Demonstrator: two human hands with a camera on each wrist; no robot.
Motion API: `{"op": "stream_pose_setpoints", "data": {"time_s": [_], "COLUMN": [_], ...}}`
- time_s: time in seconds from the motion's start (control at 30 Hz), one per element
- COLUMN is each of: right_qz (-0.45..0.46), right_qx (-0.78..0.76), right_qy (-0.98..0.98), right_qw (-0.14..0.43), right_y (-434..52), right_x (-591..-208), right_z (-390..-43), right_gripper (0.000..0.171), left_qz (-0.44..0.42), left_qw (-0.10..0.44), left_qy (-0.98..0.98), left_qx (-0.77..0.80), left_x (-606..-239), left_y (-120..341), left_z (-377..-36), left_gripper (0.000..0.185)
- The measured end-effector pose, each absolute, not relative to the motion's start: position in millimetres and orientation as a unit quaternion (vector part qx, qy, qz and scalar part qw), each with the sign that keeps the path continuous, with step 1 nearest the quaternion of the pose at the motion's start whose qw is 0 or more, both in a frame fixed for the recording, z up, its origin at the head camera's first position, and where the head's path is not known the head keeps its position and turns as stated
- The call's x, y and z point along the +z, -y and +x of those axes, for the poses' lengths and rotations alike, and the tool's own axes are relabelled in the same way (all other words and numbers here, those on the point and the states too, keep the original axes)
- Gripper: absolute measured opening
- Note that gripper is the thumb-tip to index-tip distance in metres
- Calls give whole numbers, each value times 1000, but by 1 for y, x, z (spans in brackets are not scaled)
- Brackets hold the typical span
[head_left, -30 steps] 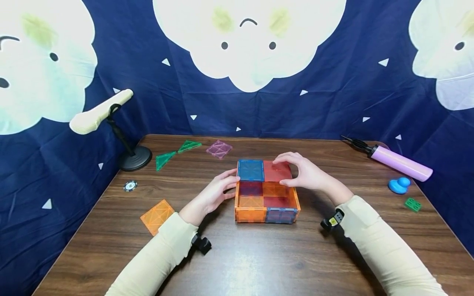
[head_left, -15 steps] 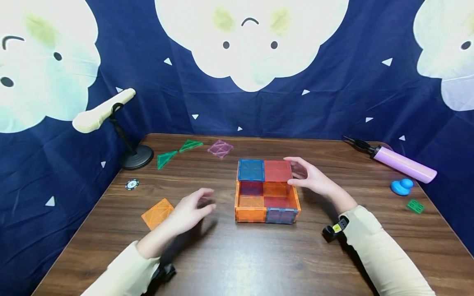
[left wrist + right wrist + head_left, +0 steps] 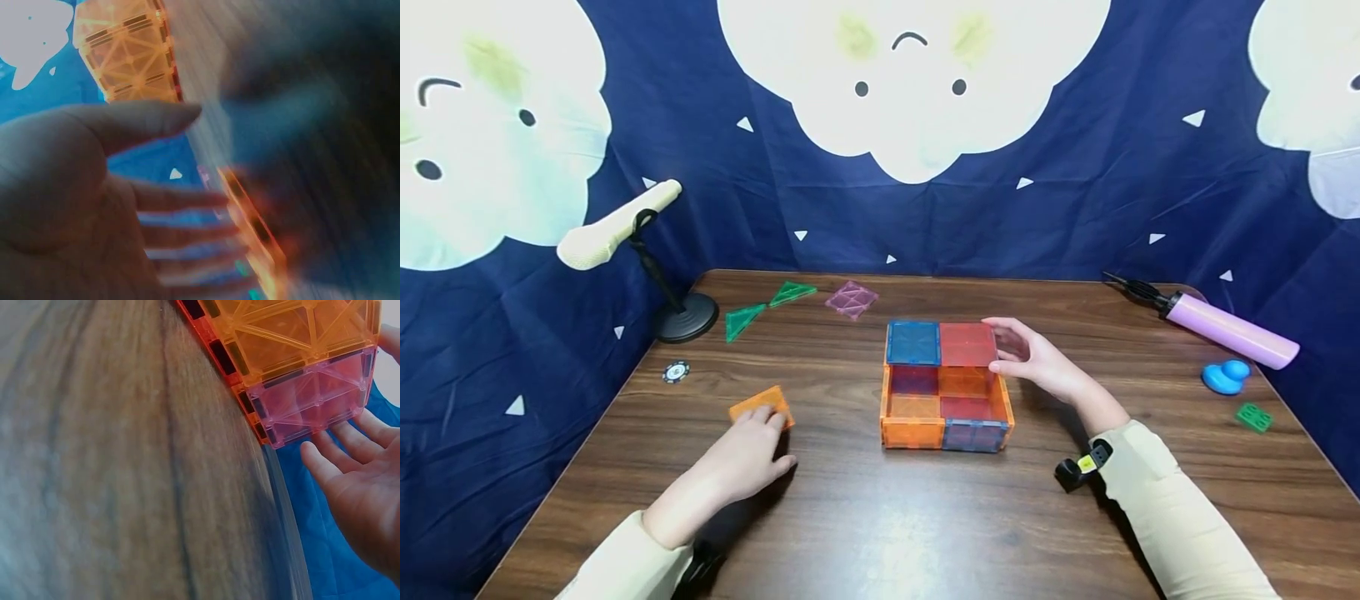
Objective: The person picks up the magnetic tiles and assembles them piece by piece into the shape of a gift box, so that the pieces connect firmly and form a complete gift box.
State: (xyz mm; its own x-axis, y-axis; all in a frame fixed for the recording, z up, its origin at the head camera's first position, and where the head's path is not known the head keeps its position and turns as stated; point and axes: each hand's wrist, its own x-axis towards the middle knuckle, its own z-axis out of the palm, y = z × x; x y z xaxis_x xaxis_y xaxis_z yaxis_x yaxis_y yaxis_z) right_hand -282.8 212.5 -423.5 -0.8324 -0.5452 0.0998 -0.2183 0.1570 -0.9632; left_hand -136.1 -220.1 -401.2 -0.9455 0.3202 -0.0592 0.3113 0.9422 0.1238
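left hand (image 3: 747, 454) pinching loose orange tile (image 3: 763, 404), tipping one edge off the surface (image 3: 880, 517) for purchase | right hand (image 3: 1028, 357) relaxed, fingertips steadying tile box (image 3: 946, 385) mid-surface at its red roof tile (image 3: 967, 343)

I find no word, brand, number or label that I can read in any view. The poker chip (image 3: 676, 371) near the microphone stand (image 3: 682, 319) bears a printed pattern, but it is too small for me to make out.
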Motion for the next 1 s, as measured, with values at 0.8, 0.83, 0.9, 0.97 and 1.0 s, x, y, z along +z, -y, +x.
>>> {"op": "stream_pose_setpoints", "data": {"time_s": [0.8, 0.83, 0.9, 0.97, 1.0], "right_qz": [-258, -257, -255, -254, -253], "right_qx": [-615, -616, -615, -614, -614], "right_qy": [-731, -730, -731, -732, -733], "right_qw": [146, 147, 149, 150, 150], "right_y": [-214, -214, -214, -214, -213], "right_x": [-427, -427, -427, -428, -428], "right_z": [-282, -282, -282, -282, -282], "right_gripper": [64, 65, 65, 65, 65], "left_qz": [317, 312, 297, 289, 287], "left_qw": [-2, 1, 4, -10, -23], "left_qy": [-936, -937, -941, -942, -941], "left_qx": [151, 153, 160, 169, 176], "left_x": [-417, -416, -415, -412, -411], "left_y": [230, 228, 225, 220, 217], "left_z": [-211, -212, -214, -215, -215], "left_gripper": [53, 53, 53, 53, 53]}}
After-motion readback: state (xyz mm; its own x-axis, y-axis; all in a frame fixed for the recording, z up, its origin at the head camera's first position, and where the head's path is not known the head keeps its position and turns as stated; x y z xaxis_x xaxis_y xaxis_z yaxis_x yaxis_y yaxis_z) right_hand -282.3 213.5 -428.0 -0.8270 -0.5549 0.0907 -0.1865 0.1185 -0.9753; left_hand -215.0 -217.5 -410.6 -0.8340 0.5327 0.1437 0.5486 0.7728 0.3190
